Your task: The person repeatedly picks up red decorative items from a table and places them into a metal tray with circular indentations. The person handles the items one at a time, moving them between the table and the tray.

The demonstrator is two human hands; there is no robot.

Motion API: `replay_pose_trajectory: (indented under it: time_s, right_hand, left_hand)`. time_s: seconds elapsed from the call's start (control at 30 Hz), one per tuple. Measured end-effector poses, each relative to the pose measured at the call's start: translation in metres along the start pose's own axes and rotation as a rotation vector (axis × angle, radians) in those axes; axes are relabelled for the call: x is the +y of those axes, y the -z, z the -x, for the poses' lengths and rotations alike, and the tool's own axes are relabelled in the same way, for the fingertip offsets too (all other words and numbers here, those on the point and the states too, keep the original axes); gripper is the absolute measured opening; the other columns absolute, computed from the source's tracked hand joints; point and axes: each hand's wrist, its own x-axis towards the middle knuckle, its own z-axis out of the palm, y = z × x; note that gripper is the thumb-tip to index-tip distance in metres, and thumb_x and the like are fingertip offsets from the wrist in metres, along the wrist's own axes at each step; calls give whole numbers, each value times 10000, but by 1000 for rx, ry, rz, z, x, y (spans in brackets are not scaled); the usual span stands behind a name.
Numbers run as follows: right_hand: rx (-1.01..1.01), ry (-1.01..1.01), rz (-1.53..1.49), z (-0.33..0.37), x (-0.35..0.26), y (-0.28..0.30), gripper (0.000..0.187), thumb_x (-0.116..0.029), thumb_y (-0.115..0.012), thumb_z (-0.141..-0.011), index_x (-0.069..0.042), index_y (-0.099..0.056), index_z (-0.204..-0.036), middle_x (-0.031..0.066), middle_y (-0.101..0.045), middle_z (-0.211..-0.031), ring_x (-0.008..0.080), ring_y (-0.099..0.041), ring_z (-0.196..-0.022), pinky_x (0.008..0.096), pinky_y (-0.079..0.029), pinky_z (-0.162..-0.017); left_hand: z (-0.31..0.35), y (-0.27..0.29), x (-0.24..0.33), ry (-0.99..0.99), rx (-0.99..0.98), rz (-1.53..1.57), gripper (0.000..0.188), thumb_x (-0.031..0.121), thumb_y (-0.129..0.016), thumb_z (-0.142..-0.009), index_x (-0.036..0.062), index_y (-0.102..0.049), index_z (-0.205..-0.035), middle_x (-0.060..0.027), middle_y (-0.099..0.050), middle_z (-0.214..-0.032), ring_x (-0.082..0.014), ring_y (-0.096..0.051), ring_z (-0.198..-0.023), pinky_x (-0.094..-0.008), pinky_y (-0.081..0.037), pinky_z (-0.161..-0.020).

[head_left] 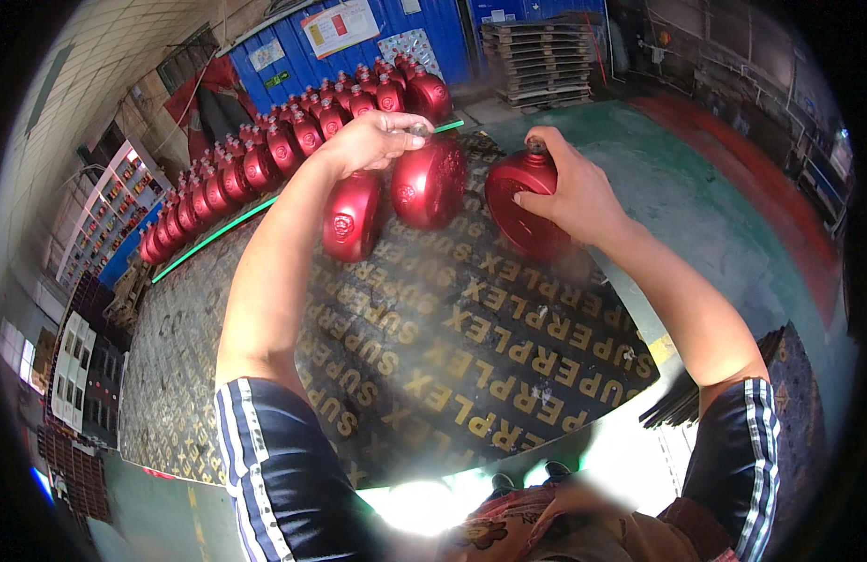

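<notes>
My left hand [382, 142] is closed round the short grey neck of a shiny red bottle [431, 187], rounded and flattened in shape. To its left stands another red bottle [351, 220], its top hidden behind my left hand and forearm. My right hand [576, 195] grips a third red bottle [519, 211], which tilts so that its broad face shows; the fingers are at its neck and the thumb lies across its front. All three are at the far side of a dark board table [471, 347] with gold lettering.
Long rows of similar red bottles [255, 169] stand beyond a bright green strip [218, 232] along the table's far left side. Stacked wooden pallets [536, 61] rise at the back by a blue wall [283, 70]. Shelves [110, 211] with small items are at far left.
</notes>
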Motion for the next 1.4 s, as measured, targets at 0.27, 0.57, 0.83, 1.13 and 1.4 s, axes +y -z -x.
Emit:
replay_pose_trajectory:
  time_s: [0.27, 0.57, 0.83, 1.13, 1.4]
  right_hand:
    - [205, 72, -99, 19, 17, -6, 683, -302, -789, -724, -111, -475, -1299, 184, -609, -1225, 383, -599, -1112, 437, -493, -914]
    - [228, 414, -469, 81, 54, 51, 483, -183, -749, -862, -13, -571, -1276, 113, -570, -1328, 226, -523, -1222, 358, -387, -1066]
    - [-120, 268, -866, 181, 75, 132, 555, -209, -625, -917, -48, -448, -1419, 172, -422, -1469, 343, -425, -1344, 502, -381, -1100]
    - [-1216, 425, -1050, 435, 14, 96, 662, -94, -759, -586, -42, -486, -1187, 164, -505, -1298, 265, -508, -1189, 403, -403, -1034]
    - [-1547, 521, -1078, 694, -152, 102, 618, -92, -821, -602, -40, -526, -1142, 159, -548, -1285, 260, -539, -1172, 385, -424, -1013]
  left_hand:
    - [68, -30, -5, -276, 544, -433, 347, 190, -688, -893, 26, -668, -1199, -72, -731, -978, -135, -659, -836, -304, -520, -765]
    - [280, -200, 105, -354, 970, -641, 355, 276, -755, -809, 72, -715, -1097, -145, -724, -949, -238, -703, -898, -330, -526, -839]
    - [462, -480, 187, 197, 1054, -296, 363, 236, -762, -807, 39, -699, -1106, -155, -715, -1003, -276, -703, -895, -346, -539, -797]
    - [622, -784, 221, 1098, 1380, 61, 334, 265, -703, -877, 64, -682, -1142, -61, -730, -974, -143, -659, -882, -291, -501, -856]
    - [818, -924, 259, 1217, 1899, 243, 306, 129, -730, -840, 55, -697, -1136, -65, -726, -895, -61, -588, -774, -244, -492, -747]
